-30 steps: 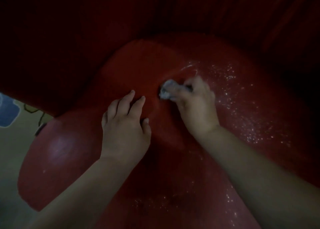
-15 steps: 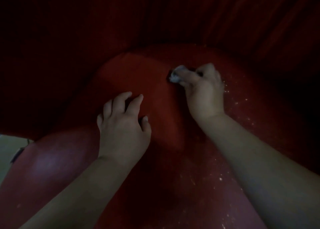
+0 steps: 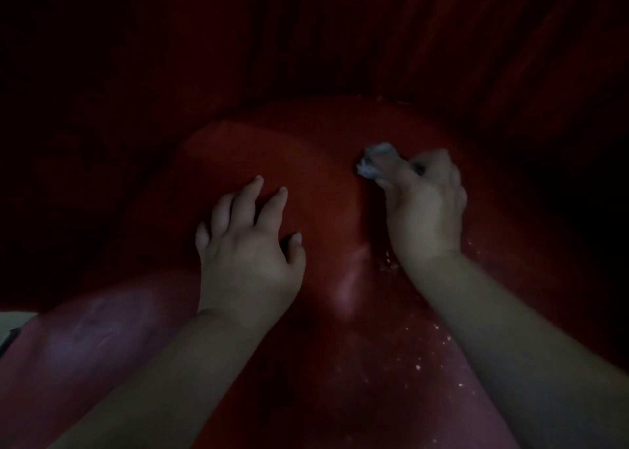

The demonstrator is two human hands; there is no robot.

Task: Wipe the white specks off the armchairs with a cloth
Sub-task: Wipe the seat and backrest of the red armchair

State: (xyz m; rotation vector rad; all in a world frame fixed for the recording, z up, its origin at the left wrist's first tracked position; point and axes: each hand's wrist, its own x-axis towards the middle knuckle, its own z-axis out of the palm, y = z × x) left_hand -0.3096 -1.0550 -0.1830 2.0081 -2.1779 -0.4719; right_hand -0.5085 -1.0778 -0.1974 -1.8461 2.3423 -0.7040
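A red armchair [image 3: 306, 162] fills the dim view, its seat bulging toward me. My right hand [image 3: 425, 207] grips a small crumpled pale cloth [image 3: 374, 161] and presses it on the upper right of the seat. My left hand [image 3: 248, 248] rests flat on the seat to the left, fingers spread and straight. White specks [image 3: 429, 353] dot the red surface below my right forearm, and a few lie by my right wrist [image 3: 388, 265].
The armchair's dark red back [image 3: 340, 40] rises behind the seat in deep shadow. A rounded red arm [image 3: 88, 339] curves at the lower left. A sliver of pale floor [image 3: 13, 322] shows at the left edge.
My right hand with the cloth has moved up and to the right across the seat. The view has shifted, so less floor shows at the left. My left hand stays planted.
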